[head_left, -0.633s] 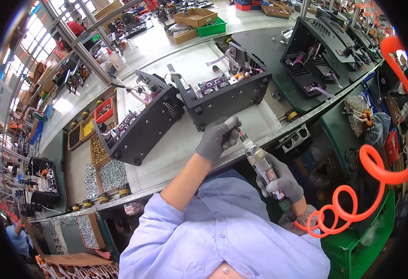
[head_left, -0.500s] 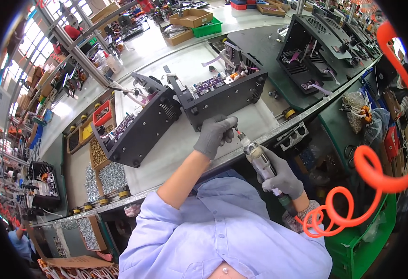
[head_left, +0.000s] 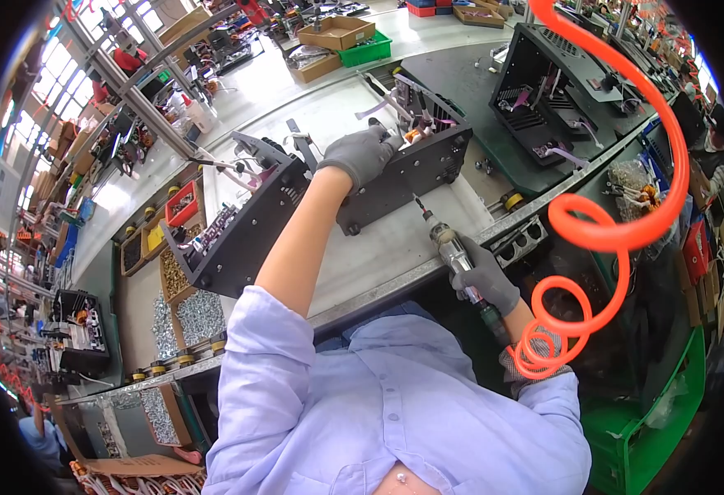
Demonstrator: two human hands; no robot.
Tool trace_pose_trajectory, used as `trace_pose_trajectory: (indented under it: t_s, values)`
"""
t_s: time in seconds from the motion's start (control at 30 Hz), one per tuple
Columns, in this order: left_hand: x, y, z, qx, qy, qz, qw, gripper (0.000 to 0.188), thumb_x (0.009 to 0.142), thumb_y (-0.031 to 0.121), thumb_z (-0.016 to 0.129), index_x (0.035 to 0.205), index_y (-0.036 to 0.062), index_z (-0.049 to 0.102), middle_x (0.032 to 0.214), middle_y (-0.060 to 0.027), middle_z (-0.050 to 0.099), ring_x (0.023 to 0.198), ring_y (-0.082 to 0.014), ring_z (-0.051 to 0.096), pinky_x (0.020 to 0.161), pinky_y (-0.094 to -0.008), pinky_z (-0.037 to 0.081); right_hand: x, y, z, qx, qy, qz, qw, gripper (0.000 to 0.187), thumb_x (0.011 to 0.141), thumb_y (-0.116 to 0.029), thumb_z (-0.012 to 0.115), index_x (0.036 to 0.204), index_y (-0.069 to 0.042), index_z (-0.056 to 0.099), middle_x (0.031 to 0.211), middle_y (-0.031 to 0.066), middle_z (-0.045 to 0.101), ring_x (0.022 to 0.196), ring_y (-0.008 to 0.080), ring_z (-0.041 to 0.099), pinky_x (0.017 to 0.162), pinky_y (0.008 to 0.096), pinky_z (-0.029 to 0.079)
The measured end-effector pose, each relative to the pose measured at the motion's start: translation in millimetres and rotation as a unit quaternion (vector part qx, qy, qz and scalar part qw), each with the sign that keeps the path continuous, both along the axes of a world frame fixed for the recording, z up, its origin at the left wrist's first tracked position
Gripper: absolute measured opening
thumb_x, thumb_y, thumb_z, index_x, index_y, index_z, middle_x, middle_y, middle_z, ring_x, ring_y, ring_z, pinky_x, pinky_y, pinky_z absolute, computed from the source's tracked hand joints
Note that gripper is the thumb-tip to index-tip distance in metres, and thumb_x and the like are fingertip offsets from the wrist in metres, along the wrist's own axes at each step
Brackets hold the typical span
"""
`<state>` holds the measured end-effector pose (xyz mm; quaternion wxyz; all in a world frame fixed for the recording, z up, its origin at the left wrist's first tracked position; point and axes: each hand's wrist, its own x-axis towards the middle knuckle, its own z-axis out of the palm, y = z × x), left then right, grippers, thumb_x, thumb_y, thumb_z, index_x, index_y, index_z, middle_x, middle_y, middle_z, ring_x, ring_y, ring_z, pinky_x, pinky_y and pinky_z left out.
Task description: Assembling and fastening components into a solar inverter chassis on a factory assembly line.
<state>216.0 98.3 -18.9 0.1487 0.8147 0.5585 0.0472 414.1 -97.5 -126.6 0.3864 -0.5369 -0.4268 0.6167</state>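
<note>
My left hand [head_left: 362, 158], in a grey glove, reaches over the upper edge of a black metal chassis [head_left: 407, 177]. Its fingers are curled at that edge, with the fingertips partly hidden among the parts inside. Circuit boards and wires show within the chassis. My right hand [head_left: 492, 279], gloved too, is wrapped around an air screwdriver [head_left: 453, 250]. The screwdriver's bit points up at the chassis's near wall, apart from it as far as I can see. A second black chassis [head_left: 251, 227] stands tilted to the left, partly behind my left forearm.
A coiled orange air hose [head_left: 618, 235] loops at the right, near my right wrist. Trays of loose silvery screws [head_left: 200, 315] and brass-coloured fasteners [head_left: 174, 276] lie at the left. More black housings [head_left: 543, 99] stand at the far right. A metal rail [head_left: 370, 293] edges the bench.
My left hand has moved from beside the screwdriver bit up and away onto the chassis's upper edge. The screwdriver stays in my right hand, shifted slightly. The orange hose has swung left.
</note>
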Motion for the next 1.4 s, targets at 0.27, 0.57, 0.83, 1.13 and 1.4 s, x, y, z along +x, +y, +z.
trace_pose_trajectory:
  t_s: [0.27,0.57,0.83,1.13,1.4]
  values:
    - [-6.6,16.9,-8.1,-0.028,-0.006,-0.04,0.999,0.057,0.095,0.052,0.038,0.131,0.0108,0.052,0.118,-0.0207,0.062,0.113,-0.0348,0.058,0.097,-0.0407,0.042,4.9,2.1,-16.1,-0.001,0.043,-0.003,0.999,0.093,0.053,-0.005,0.062,0.142,-0.005,0.035,0.074,0.008,0.056,0.054,0.0154,0.057,0.049,0.0279,0.05]
    - [-7.0,20.2,-10.1,-0.032,-0.018,-0.053,0.998,0.058,0.094,0.052,0.038,0.132,0.0109,0.051,0.121,-0.0212,0.061,0.116,-0.0348,0.056,0.099,-0.0402,0.04,5.9,8.1,-33.3,0.014,0.005,-0.022,1.0,0.092,0.056,-0.004,0.061,0.144,-0.005,0.033,0.074,0.0074,0.056,0.054,0.0152,0.056,0.048,0.0282,0.049]
    - [-9.1,25.5,-13.0,-0.038,0.0,-0.057,0.998,0.054,0.094,0.051,0.036,0.13,0.0147,0.053,0.125,-0.0166,0.06,0.117,-0.0341,0.055,0.1,-0.0404,0.04,6.3,13.2,-21.4,0.018,-0.103,-0.001,0.995,0.092,0.054,-0.002,0.061,0.142,-0.003,0.036,0.079,0.0089,0.057,0.053,0.0161,0.057,0.048,0.029,0.05]
    - [-8.1,27.6,-16.6,-0.027,-0.009,-0.051,0.998,0.054,0.094,0.052,0.037,0.127,0.0147,0.055,0.122,-0.0159,0.061,0.115,-0.0331,0.056,0.099,-0.0404,0.041,11.5,21.5,0.6,0.043,-0.079,0.026,0.996,0.094,0.053,-0.003,0.063,0.143,-0.004,0.036,0.087,0.0091,0.058,0.055,0.0159,0.059,0.048,0.0288,0.051]
    - [-10.6,29.3,-21.1,0.085,-0.208,0.066,0.972,0.068,0.088,0.049,0.056,0.14,0.0086,0.04,0.129,-0.019,0.056,0.116,-0.0361,0.056,0.098,-0.041,0.042,25.3,-27.7,6.2,0.04,0.147,-0.113,0.982,0.092,0.06,-0.013,0.065,0.145,-0.007,0.031,0.082,0.0114,0.057,0.056,0.0182,0.06,0.047,0.0286,0.053]
